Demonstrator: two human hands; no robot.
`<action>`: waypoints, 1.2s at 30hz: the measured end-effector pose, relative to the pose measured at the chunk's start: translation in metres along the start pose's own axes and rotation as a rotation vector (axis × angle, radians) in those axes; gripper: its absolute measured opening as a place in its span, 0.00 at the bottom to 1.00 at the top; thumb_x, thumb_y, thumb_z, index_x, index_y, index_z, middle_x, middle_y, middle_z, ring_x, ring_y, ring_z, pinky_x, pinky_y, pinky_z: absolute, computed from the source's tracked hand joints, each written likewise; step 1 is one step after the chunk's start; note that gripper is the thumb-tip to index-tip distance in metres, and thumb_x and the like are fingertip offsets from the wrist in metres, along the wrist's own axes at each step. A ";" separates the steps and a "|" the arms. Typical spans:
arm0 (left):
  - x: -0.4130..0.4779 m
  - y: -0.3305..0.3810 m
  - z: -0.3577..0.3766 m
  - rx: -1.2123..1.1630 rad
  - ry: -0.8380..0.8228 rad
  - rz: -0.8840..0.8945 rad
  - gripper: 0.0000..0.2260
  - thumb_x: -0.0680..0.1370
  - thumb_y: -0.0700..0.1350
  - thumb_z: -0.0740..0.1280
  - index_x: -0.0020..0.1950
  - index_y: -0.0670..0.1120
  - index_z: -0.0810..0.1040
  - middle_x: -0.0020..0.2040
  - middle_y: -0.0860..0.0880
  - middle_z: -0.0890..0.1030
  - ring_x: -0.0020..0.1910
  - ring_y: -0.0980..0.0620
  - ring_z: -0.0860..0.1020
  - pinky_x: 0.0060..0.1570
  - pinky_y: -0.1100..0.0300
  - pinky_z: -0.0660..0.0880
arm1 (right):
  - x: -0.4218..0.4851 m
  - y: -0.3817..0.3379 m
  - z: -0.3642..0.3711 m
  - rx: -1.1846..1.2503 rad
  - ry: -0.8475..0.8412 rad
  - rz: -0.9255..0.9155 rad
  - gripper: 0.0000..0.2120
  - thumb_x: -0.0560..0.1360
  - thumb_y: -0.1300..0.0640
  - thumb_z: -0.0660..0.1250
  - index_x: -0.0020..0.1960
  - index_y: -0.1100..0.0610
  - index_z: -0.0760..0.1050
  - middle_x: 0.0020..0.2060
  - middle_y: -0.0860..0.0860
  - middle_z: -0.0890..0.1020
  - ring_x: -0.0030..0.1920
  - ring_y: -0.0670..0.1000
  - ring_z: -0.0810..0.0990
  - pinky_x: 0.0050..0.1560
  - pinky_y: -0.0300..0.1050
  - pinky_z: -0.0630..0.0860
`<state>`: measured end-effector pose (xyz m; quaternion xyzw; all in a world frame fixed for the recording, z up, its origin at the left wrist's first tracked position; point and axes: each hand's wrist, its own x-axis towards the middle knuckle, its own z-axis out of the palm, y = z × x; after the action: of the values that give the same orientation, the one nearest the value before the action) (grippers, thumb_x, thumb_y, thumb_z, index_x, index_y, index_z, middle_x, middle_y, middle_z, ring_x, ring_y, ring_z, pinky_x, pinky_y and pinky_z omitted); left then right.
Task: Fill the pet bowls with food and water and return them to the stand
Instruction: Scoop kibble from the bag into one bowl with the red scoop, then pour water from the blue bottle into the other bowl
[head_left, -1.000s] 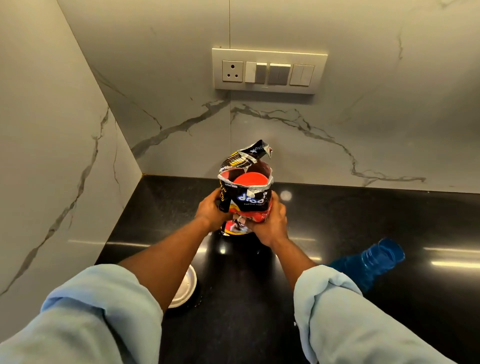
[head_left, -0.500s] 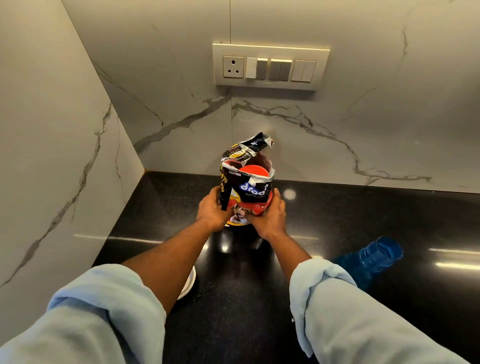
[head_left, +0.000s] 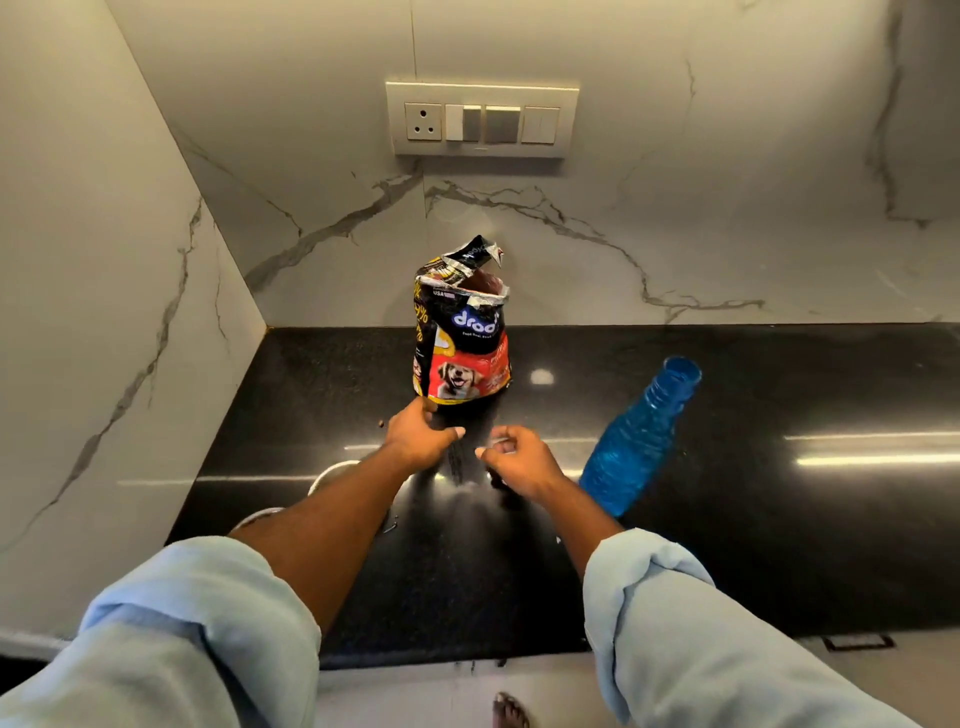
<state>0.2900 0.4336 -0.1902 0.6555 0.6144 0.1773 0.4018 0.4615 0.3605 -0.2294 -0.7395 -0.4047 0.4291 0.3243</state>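
An opened black and red dog food bag (head_left: 462, 338) stands upright on the black counter (head_left: 779, 519), its torn top folded back. My left hand (head_left: 421, 436) hovers just in front of the bag's lower left corner, fingers loosely curled and holding nothing. My right hand (head_left: 519, 460) is a little nearer to me, apart from the bag, also loosely curled and empty. A pale pet bowl (head_left: 328, 470) shows only a sliver of rim under my left forearm. A blue water bottle (head_left: 634, 441) stands uncapped to the right of my right hand.
Marble walls close the counter at the back and left, meeting in a corner. A switch panel (head_left: 480, 119) sits on the back wall above the bag. One loose kibble (head_left: 382, 423) lies left of the bag. The counter's front edge runs below my sleeves.
Both hands have let go of the food bag and drawn back towards me. The bag now stands by itself on the counter. The view has shifted back.
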 end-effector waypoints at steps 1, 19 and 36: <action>-0.006 -0.001 0.005 -0.007 -0.015 0.004 0.26 0.74 0.51 0.79 0.68 0.44 0.76 0.63 0.45 0.81 0.64 0.45 0.79 0.61 0.56 0.73 | -0.011 0.007 -0.001 0.001 0.001 -0.001 0.17 0.75 0.50 0.78 0.60 0.51 0.78 0.51 0.52 0.84 0.50 0.52 0.84 0.47 0.43 0.81; -0.073 0.011 0.072 0.002 -0.240 0.136 0.18 0.74 0.52 0.79 0.59 0.48 0.79 0.57 0.47 0.81 0.56 0.47 0.81 0.58 0.53 0.78 | -0.137 0.095 -0.064 0.154 0.579 0.091 0.16 0.75 0.62 0.76 0.62 0.62 0.79 0.48 0.53 0.83 0.46 0.49 0.81 0.52 0.36 0.75; -0.047 0.008 0.034 -0.013 -0.218 0.135 0.16 0.74 0.48 0.80 0.58 0.45 0.81 0.54 0.45 0.84 0.56 0.46 0.82 0.58 0.52 0.80 | -0.097 -0.005 -0.107 0.045 0.759 -0.251 0.38 0.74 0.35 0.75 0.76 0.46 0.62 0.66 0.50 0.75 0.66 0.49 0.74 0.70 0.54 0.74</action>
<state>0.3120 0.3795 -0.1932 0.7083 0.5203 0.1355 0.4574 0.5261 0.2631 -0.1444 -0.7830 -0.3339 0.0913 0.5168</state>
